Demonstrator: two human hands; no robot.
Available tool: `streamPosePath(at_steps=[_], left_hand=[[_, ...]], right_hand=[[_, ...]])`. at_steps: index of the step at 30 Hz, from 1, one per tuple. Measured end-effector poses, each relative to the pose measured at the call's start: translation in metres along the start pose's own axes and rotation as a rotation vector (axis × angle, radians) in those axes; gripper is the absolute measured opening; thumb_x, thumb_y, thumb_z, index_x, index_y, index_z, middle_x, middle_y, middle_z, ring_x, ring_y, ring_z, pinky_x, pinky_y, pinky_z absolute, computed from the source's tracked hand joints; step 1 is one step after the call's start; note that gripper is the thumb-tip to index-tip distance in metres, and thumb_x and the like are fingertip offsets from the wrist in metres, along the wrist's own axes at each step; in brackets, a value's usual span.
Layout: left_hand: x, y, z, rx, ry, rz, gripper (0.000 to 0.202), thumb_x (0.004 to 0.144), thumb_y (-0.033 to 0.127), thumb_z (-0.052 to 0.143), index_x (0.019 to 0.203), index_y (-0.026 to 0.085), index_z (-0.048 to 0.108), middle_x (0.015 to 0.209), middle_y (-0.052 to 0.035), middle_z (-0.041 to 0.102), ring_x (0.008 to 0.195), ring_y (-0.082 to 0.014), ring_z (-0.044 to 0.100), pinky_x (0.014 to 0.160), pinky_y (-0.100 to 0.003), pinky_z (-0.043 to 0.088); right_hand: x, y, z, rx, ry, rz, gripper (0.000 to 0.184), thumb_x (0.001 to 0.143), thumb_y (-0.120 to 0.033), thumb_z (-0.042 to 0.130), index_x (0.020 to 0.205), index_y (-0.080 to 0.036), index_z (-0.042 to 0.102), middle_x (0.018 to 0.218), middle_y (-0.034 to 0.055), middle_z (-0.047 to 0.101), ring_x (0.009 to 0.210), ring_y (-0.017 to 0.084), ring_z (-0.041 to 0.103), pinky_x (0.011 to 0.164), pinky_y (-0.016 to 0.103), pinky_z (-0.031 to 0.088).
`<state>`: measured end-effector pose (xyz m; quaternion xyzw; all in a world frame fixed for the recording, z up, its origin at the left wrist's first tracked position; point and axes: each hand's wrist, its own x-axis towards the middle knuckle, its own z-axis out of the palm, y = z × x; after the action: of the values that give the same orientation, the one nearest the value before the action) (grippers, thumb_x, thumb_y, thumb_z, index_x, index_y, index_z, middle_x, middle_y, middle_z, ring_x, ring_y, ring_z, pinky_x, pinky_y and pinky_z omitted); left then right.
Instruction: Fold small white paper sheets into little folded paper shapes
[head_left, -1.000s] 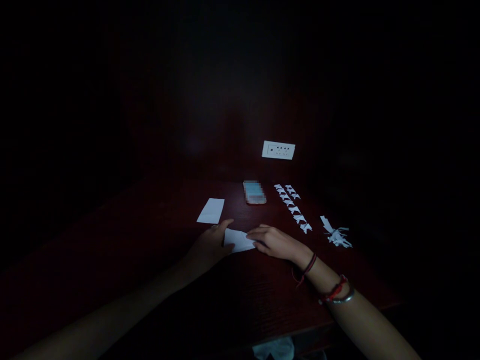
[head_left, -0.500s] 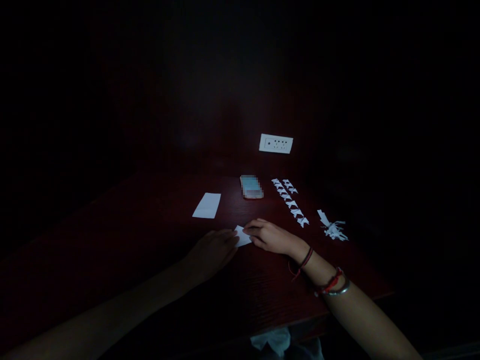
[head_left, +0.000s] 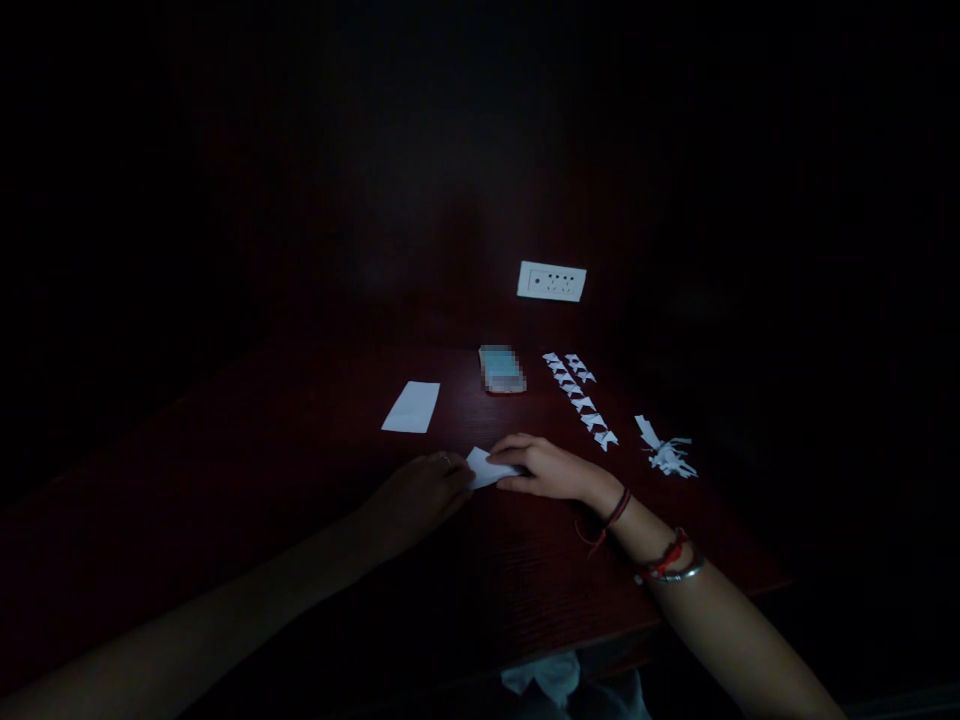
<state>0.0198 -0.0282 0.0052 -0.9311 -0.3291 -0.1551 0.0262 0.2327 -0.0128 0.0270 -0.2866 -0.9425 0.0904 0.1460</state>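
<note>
Cloth, pale and rumpled, shows below the near edge of the desk, whose dark red top has faint grain. Around the right forearm sit a red cord and a smooth, silvery bangle. The left hand lies low with its fingers together on the left end of a small white paper; it is too dark to tell whether it pinches or only presses. The right hand is nearly closed, thumb and fingers pinching the right end. Held at both ends just above or on the desk, the paper probably stays steady that way; it looks thin, crisp and folded, with a pointed upper corner. To the right, curly scraps lie heaped, perhaps to be out of the way. Beyond the left hand rests a flat, four-sided sheet, within easy reach. Notched white bows form a long row and a short row, seemingly lined up for order. Past the sheet lies a rounded phone, its face pixelated; farthest, a white plastic socket is on the wall.
</note>
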Motion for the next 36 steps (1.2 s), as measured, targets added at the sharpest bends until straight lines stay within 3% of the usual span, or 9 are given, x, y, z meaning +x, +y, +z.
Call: streamPosePath(at_steps=[7,11,15,20,23,29,36], left_hand=[[0.003,-0.006,-0.004,-0.025,-0.034,0.019,0.024,0.086,0.022,0.031,0.088,0.016,0.054,0.083,-0.0044,0.053,0.074,-0.0155,0.050,0.066,-0.028,0.038],[0.005,-0.009,-0.011,-0.114,-0.005,-0.011,0.027,0.087,0.022,0.027,0.086,0.015,0.053,0.079,-0.0030,0.052,0.073,-0.0134,0.049,0.067,-0.025,0.037],[0.004,-0.013,-0.013,-0.087,-0.050,0.047,0.020,0.084,0.026,0.036,0.086,0.018,0.054,0.083,-0.0022,0.051,0.075,-0.0141,0.049,0.068,-0.026,0.037],[-0.001,-0.014,-0.010,0.006,-0.073,0.062,0.026,0.082,0.016,0.036,0.103,0.022,0.050,0.091,-0.0037,0.052,0.081,-0.0174,0.050,0.071,-0.030,0.036],[-0.001,-0.014,-0.014,-0.076,-0.096,0.057,0.023,0.082,0.017,0.035,0.096,0.021,0.053,0.089,-0.0033,0.053,0.079,-0.0155,0.051,0.069,-0.027,0.037],[0.003,-0.019,-0.022,-0.247,-0.072,-0.037,0.019,0.084,0.021,0.034,0.086,0.019,0.053,0.082,-0.0011,0.054,0.075,-0.0126,0.050,0.068,-0.024,0.036],[0.003,-0.028,-0.018,-0.328,-0.139,-0.183,0.020,0.081,0.031,0.036,0.075,0.019,0.051,0.074,0.0004,0.054,0.069,-0.0133,0.050,0.059,-0.023,0.035]], right_hand=[[0.002,-0.002,0.001,0.020,0.029,-0.026,0.022,0.078,-0.019,0.044,0.096,-0.014,0.056,0.093,0.0059,0.054,0.088,0.012,0.049,0.080,0.025,0.037],[0.007,-0.004,0.004,0.022,0.048,-0.001,0.023,0.080,-0.014,0.040,0.098,-0.014,0.053,0.090,0.0055,0.054,0.082,0.011,0.051,0.075,0.023,0.039],[0.008,-0.006,0.004,-0.001,0.028,-0.014,0.022,0.080,-0.013,0.039,0.096,-0.014,0.054,0.088,0.0052,0.053,0.079,0.011,0.050,0.073,0.022,0.039],[0.008,-0.012,0.001,-0.023,0.001,-0.031,0.027,0.080,-0.017,0.040,0.106,-0.018,0.049,0.089,0.0043,0.053,0.081,0.011,0.049,0.074,0.023,0.038],[0.009,-0.015,0.002,-0.031,-0.012,-0.033,0.023,0.080,-0.019,0.041,0.099,-0.017,0.053,0.087,0.0044,0.053,0.080,0.012,0.049,0.074,0.023,0.038],[0.013,-0.014,0.008,0.037,0.044,0.037,0.014,0.079,-0.017,0.042,0.087,-0.014,0.053,0.081,0.0036,0.051,0.073,0.010,0.048,0.067,0.021,0.038],[0.020,-0.013,0.014,0.007,0.073,0.135,0.014,0.079,-0.022,0.043,0.078,-0.013,0.053,0.075,0.0036,0.052,0.069,0.010,0.047,0.065,0.022,0.037]])
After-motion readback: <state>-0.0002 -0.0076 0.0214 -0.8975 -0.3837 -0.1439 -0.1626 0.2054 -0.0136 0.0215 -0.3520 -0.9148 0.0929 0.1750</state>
